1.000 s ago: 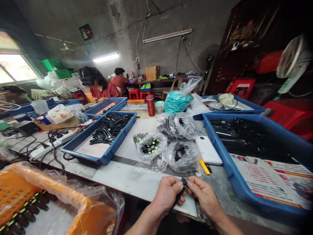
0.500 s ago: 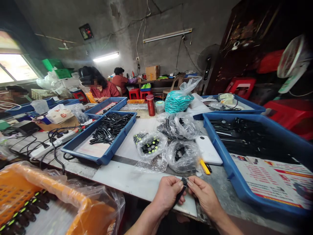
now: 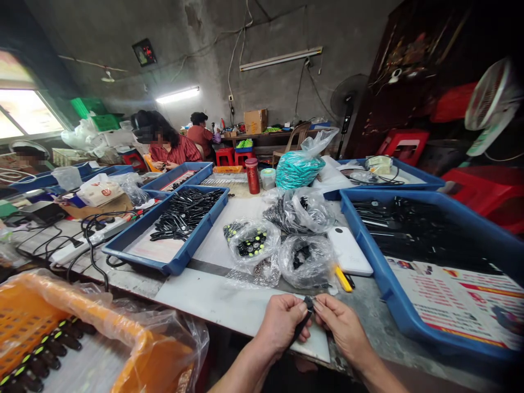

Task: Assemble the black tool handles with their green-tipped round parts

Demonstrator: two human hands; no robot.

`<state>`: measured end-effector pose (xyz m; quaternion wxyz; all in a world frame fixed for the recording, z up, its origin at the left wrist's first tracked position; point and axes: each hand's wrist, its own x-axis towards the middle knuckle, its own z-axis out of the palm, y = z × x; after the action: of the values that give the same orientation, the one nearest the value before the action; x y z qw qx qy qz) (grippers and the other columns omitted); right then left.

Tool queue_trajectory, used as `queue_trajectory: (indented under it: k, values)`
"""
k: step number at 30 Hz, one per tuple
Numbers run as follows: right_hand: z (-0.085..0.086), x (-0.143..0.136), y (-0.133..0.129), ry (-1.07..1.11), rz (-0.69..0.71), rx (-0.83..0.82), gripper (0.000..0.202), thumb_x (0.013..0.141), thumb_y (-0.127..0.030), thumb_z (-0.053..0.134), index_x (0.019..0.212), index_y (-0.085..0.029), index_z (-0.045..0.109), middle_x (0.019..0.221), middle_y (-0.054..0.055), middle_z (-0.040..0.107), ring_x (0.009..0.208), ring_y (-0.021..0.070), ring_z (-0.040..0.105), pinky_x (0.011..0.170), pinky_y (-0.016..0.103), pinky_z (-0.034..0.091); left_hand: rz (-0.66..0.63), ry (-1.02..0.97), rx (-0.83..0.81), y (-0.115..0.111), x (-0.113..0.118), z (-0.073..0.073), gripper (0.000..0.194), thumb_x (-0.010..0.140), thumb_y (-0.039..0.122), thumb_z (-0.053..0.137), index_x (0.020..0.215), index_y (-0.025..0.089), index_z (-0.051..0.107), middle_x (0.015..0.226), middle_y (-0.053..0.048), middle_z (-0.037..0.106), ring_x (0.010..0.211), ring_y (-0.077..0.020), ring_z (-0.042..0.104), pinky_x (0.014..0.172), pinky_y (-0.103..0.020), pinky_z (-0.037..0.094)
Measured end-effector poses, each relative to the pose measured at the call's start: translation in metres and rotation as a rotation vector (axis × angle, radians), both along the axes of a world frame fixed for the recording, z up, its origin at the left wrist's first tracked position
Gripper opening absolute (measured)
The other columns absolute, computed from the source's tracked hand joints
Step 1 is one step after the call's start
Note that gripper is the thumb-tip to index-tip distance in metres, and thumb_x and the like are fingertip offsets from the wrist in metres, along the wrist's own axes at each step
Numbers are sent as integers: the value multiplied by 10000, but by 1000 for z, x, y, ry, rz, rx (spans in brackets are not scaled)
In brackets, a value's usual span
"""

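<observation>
My left hand [image 3: 280, 322] is closed around a slim black plastic part [image 3: 302, 327] that looks like a handle, held slantwise above the table's front edge. Thumb and fingers of my right hand [image 3: 338, 319] are pinched together at the part's upper end; whatever small thing sits between those fingertips is hidden. Just beyond the hands is a clear bag of small black pieces [image 3: 303, 259]. To its left lies another bag holding black and yellow-green pieces [image 3: 250, 244], with small metal bits [image 3: 264, 272] in front of it. A yellow cutter [image 3: 342, 279] lies close to my right hand.
Blue trays of black parts stand left [image 3: 172, 267] and right [image 3: 379, 273]. A white phone-like slab [image 3: 350, 251] lies beside the right tray. An orange crate [image 3: 139, 338] lined with plastic fills the lower left. Co-workers [image 3: 180, 150] sit further back.
My hands and the black part stay in almost the same place. Behind the table, the co-worker in red has shifted slightly, and the farther co-worker's arms have moved.
</observation>
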<state>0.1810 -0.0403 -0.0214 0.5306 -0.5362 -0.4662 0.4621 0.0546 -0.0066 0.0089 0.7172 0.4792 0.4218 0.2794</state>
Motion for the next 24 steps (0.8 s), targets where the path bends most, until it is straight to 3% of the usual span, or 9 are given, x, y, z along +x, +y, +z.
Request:
queue_trajectory:
  k: [10, 24]
  values:
    - [-1, 0, 0, -24, -17, -24, 470, 707, -623, 501, 549, -183, 450, 490, -40, 361, 441, 113, 297, 410, 220, 249, 9, 11, -6, 0, 0, 1, 361, 594, 482, 586, 558, 134, 493, 481, 15, 495, 354, -63, 398, 378, -200, 323]
    - [-5, 1, 1, 20, 11, 12, 424, 759, -547, 510, 567, -174, 446, 498, -51, 351, 447, 102, 285, 411, 212, 235, -5, 2, -9, 0, 0, 0, 349, 610, 466, 581, 572, 130, 496, 479, 17, 489, 359, -59, 403, 376, -189, 329]
